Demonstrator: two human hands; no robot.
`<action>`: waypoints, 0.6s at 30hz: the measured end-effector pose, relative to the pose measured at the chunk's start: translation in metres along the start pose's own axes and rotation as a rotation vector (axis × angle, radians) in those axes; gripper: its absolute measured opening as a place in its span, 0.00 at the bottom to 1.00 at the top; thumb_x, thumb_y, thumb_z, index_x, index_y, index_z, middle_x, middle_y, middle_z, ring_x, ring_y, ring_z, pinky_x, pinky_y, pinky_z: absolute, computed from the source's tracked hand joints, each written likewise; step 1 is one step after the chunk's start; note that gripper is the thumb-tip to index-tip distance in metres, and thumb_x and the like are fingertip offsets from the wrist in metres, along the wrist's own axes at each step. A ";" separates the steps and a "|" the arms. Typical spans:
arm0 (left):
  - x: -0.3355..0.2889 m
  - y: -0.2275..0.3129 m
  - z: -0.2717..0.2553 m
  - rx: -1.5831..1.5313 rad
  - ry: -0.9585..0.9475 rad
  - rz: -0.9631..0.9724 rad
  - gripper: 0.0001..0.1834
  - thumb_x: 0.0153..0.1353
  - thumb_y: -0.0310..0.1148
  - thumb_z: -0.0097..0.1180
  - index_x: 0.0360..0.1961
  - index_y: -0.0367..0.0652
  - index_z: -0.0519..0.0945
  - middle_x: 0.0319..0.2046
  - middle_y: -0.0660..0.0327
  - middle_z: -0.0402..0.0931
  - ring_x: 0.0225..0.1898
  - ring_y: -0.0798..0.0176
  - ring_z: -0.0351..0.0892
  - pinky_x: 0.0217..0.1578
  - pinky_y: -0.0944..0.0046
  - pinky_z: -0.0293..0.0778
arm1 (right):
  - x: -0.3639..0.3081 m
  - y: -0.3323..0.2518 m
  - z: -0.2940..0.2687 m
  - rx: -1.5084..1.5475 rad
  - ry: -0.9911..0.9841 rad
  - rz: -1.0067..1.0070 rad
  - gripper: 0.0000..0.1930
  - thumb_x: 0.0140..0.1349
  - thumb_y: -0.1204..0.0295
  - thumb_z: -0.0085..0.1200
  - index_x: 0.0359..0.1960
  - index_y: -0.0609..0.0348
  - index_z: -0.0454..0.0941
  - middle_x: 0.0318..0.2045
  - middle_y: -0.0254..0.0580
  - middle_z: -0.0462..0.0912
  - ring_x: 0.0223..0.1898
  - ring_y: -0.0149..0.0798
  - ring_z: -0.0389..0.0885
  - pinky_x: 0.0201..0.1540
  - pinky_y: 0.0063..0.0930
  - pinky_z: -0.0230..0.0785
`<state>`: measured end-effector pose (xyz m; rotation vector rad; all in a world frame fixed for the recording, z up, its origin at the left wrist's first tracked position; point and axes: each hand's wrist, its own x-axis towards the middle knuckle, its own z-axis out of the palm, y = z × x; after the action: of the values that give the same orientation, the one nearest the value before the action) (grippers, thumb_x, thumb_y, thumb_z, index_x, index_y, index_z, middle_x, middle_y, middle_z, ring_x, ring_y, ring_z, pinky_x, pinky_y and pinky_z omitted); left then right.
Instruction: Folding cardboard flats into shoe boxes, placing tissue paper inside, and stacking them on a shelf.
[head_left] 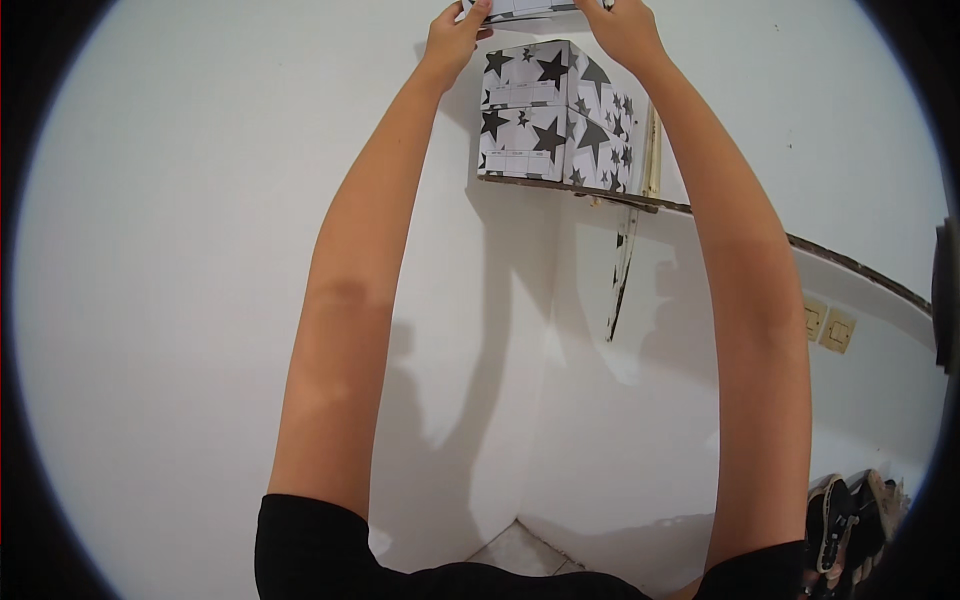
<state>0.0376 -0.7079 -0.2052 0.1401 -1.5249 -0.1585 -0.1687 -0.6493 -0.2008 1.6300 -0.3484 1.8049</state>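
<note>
Both my arms reach up to the top edge of the head view. A white box with black and grey stars (535, 9) is held there between my hands, mostly cut off by the frame. My left hand (457, 42) is closed on its left end, thumb over the front. At its other end, my right hand (624, 35) grips the right side, fingers partly out of view. Just below, and apart from the held box, two matching star boxes are stacked: an upper box (525, 77) on a lower box (522, 142).
The stack stands at the left end of a wall shelf (860, 262) with a dark, worn edge. A rusty bracket (622, 275) hangs beneath it. Cream wall switches (838, 330) are at right, dark shoes (850, 520) at lower right. A white wall (180, 250) fills the left.
</note>
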 end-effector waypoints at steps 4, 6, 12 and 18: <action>0.062 -0.079 -0.014 -0.231 -0.116 0.026 0.18 0.62 0.42 0.52 0.39 0.35 0.77 0.31 0.62 0.76 0.32 0.68 0.73 0.35 0.70 0.69 | 0.006 0.034 0.049 -0.114 -0.031 0.067 0.25 0.55 0.58 0.52 0.45 0.70 0.71 0.37 0.63 0.78 0.42 0.57 0.77 0.45 0.41 0.68; 0.081 -0.107 -0.022 0.022 -0.060 0.075 0.19 0.63 0.45 0.50 0.33 0.36 0.79 0.24 0.64 0.75 0.25 0.71 0.70 0.26 0.71 0.66 | 0.008 0.050 0.068 -0.232 -0.056 0.112 0.26 0.55 0.55 0.52 0.42 0.70 0.72 0.38 0.65 0.77 0.44 0.59 0.76 0.47 0.42 0.68; 0.088 -0.151 0.007 -0.089 -0.034 -0.098 0.20 0.62 0.49 0.47 0.31 0.43 0.79 0.23 0.66 0.72 0.23 0.72 0.64 0.23 0.68 0.60 | 0.001 0.090 0.087 -0.446 -0.096 0.218 0.29 0.54 0.53 0.52 0.41 0.74 0.72 0.40 0.68 0.76 0.46 0.61 0.74 0.49 0.42 0.67; 0.098 -0.191 -0.003 -0.193 -0.036 -0.337 0.20 0.60 0.52 0.46 0.27 0.46 0.76 0.21 0.67 0.66 0.22 0.69 0.61 0.22 0.63 0.57 | -0.008 0.076 0.101 -0.418 -0.100 0.236 0.30 0.52 0.53 0.55 0.44 0.73 0.70 0.40 0.67 0.76 0.46 0.59 0.75 0.49 0.40 0.68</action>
<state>0.0419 -0.9140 -0.1458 0.2406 -1.5046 -0.5776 -0.1386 -0.7690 -0.1724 1.4262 -0.9312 1.6750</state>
